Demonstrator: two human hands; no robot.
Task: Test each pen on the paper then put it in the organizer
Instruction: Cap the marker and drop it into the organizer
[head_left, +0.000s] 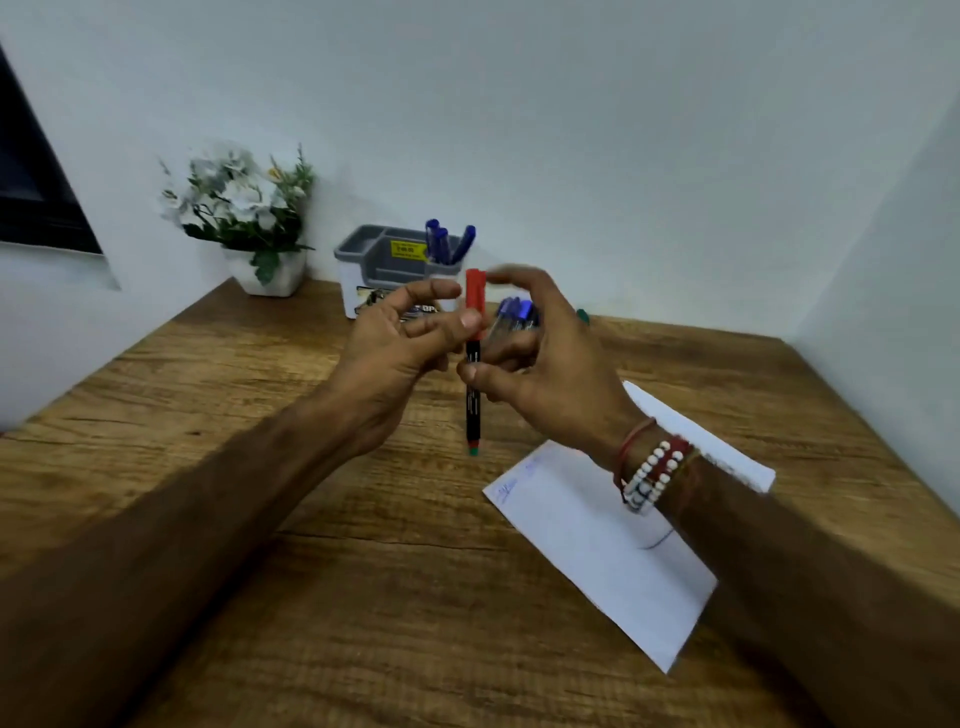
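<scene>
Red-capped with a black barrel and a green end, the pen (472, 405) stands nearly upright in the air above the wooden counter (311, 597), cap uppermost, between the 2 hands. The right hand (556, 374) grips it, with the thumb pressed on the barrel's middle and the forefinger curled over the top of the cap. The left hand (384, 364) closes on the cap from the other side: its thumb tip touches the cap's lower edge and its forefinger reaches the cap higher up, though blur hides the exact contact. A bundle of blue-capped pens (514, 314) shows just behind the right hand's fingers; whether that hand holds them or they lie on the counter cannot be told. Beaded bracelets (649, 475) circle the right wrist.

Below the right forearm lies the paper (597, 561), white, with faint blue scribbles near its left corner and a dark stroke further right. At the counter's far edge, against the wall, stands the grey-and-white organizer (363, 260), with a yellow sticker (408, 250) inside and 3 blue pens (444, 244) upright in its right compartment. Left of it sits a white flower pot (270, 275).
</scene>
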